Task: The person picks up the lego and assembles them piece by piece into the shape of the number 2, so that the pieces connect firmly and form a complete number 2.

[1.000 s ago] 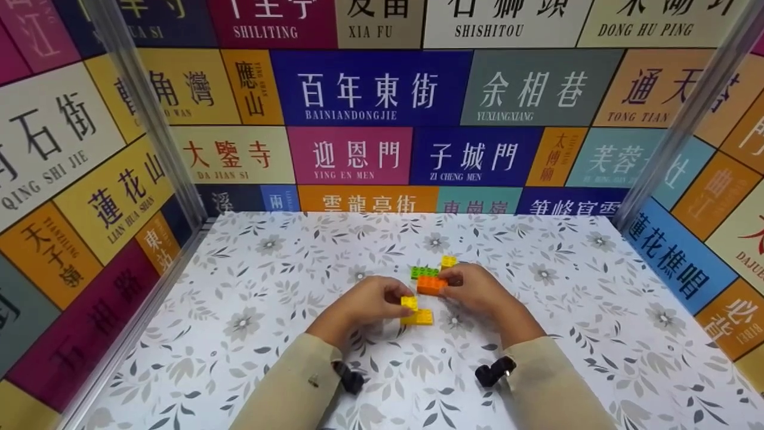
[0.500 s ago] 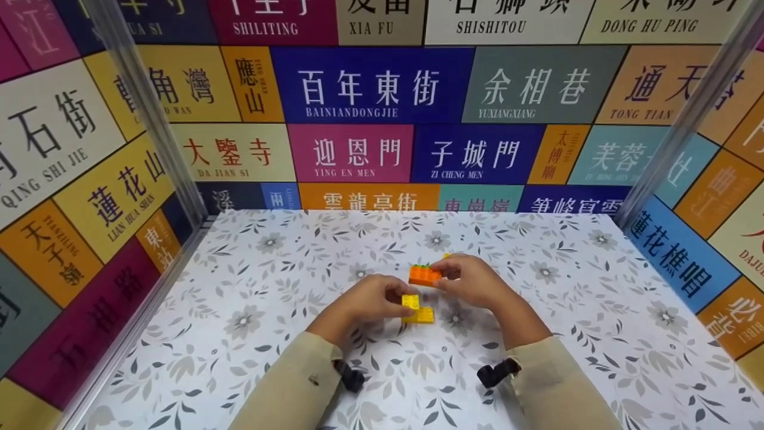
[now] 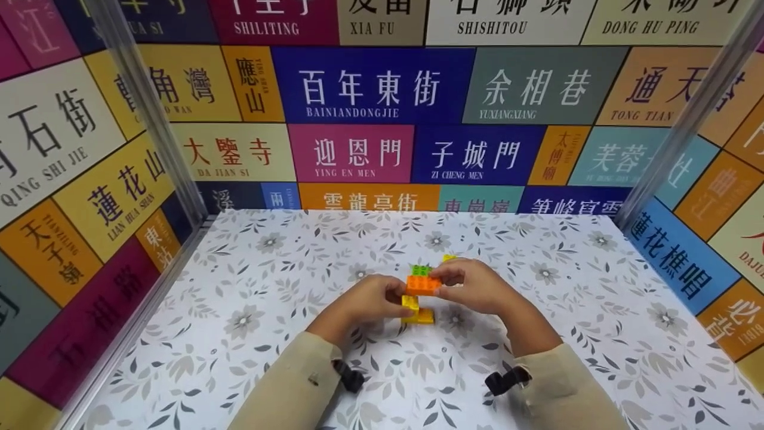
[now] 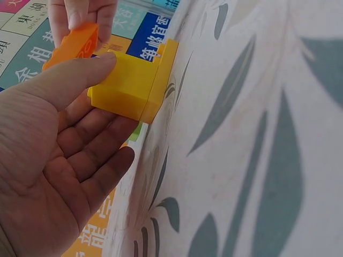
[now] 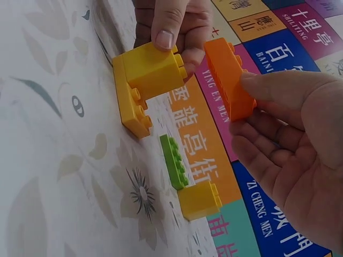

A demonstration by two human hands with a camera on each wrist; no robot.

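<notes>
My left hand (image 3: pixel 371 298) pinches a tall yellow building block (image 3: pixel 409 303), thumb on its near face. That block sits at one end of a flat yellow brick (image 5: pixel 128 101), whose other studs show in the right wrist view. The flat brick rests on the table. Between thumb and fingers, my right hand (image 3: pixel 477 288) holds an orange brick (image 3: pixel 421 285). In the right wrist view the orange brick is raised off the table and apart from the yellow pair. Beyond it lie a flat green brick (image 5: pixel 173 161) and a second tall yellow block (image 5: pixel 199 200), partly hidden in the head view.
A white tabletop (image 3: pixel 239 370) with a grey leaf and flower print spreads around both hands. Panels with large printed characters (image 3: pixel 370 86) form walls at the back and sides. Metal posts (image 3: pixel 161 137) stand at the back corners.
My right hand has lifted the orange brick and carried it leftward, closer to the yellow pair. The left hand stays in place on the tall yellow block.
</notes>
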